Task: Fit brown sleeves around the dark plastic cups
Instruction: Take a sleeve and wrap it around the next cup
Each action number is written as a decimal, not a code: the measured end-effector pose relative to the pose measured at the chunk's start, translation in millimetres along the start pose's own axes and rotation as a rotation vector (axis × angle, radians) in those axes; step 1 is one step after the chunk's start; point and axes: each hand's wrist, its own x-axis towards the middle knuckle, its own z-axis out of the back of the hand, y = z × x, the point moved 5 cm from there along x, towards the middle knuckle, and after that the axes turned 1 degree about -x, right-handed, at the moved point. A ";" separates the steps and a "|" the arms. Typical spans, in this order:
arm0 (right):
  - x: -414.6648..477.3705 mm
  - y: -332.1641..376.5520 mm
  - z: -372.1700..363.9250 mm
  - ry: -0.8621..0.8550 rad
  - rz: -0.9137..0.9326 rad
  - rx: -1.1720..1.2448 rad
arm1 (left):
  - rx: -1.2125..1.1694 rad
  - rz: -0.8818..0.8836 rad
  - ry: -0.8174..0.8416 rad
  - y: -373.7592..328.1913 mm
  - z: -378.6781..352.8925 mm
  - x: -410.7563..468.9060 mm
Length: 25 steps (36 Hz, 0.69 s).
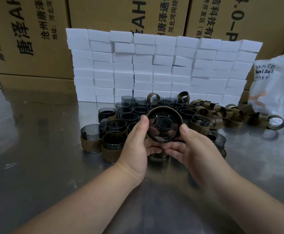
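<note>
**Step in hand (judged):** seating a sleeve on one cup.

1. Position. You hold the cup off the tabletop, mouth tilted toward you, above the front of the cup cluster. A brown sleeve rings its wall; the band shows round the far side of the rim.
2. Grip. Left hand: thumb on the left rim, fingers curled under. Right hand: thumb on the right rim, fingers under. Both grips are clamped on the cup.
3. Seating depth: cannot tell, as the view runs straight down the mouth.

**Next move (est.):**
- Ref. the finished cups at front left: band low on the wall, dark rim exposed. Push the sleeve to match, square all round.
- Set the cup down w/ that group.
- Take one of the bare cups from the middle, then one of the loose sleeves from the pile at right.
</note>
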 end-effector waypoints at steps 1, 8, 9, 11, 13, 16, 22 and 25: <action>-0.2 0.0 0.2 0.007 -0.002 0.003 | -0.002 0.006 0.004 0.5 -0.6 -0.3; -0.8 -2.3 4.0 -0.042 -0.037 0.030 | -0.018 0.037 -0.018 2.4 0.1 -1.2; -0.7 -2.5 4.2 -0.039 -0.041 0.030 | -0.014 0.036 -0.019 2.1 0.3 -1.4; -0.9 -2.6 4.8 -0.036 -0.043 0.029 | -0.011 0.038 -0.017 2.4 0.1 -1.1; -1.0 -2.3 5.0 -0.028 -0.036 0.016 | -0.001 0.033 -0.015 1.9 -0.8 -1.2; -1.8 -1.3 4.9 -0.020 -0.020 -0.014 | 0.008 0.023 -0.020 0.7 -1.2 -2.7; -1.9 0.0 5.5 -0.024 -0.001 -0.038 | -0.009 0.008 -0.012 0.1 -2.3 -3.6; -1.5 0.5 5.9 -0.022 0.007 -0.038 | -0.031 0.020 -0.015 -0.8 -3.0 -3.1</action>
